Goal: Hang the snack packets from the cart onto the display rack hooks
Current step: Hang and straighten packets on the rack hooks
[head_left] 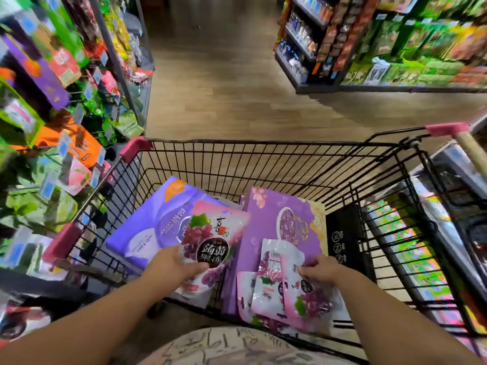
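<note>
A black wire cart with pink corner guards stands in front of me. My left hand grips a pink and white grape jelly packet, held upright above the cart's left side. My right hand pinches the top of another grape packet in a small pile of similar packets at the cart's near right. Under them lie a purple pack and a purple box. The display rack with hooks and hanging snack packets fills the left side.
Shelving units with goods stand at the far right and close on the right behind the cart. A wooden floor aisle runs ahead between the racks. The cart's handle is at the upper right.
</note>
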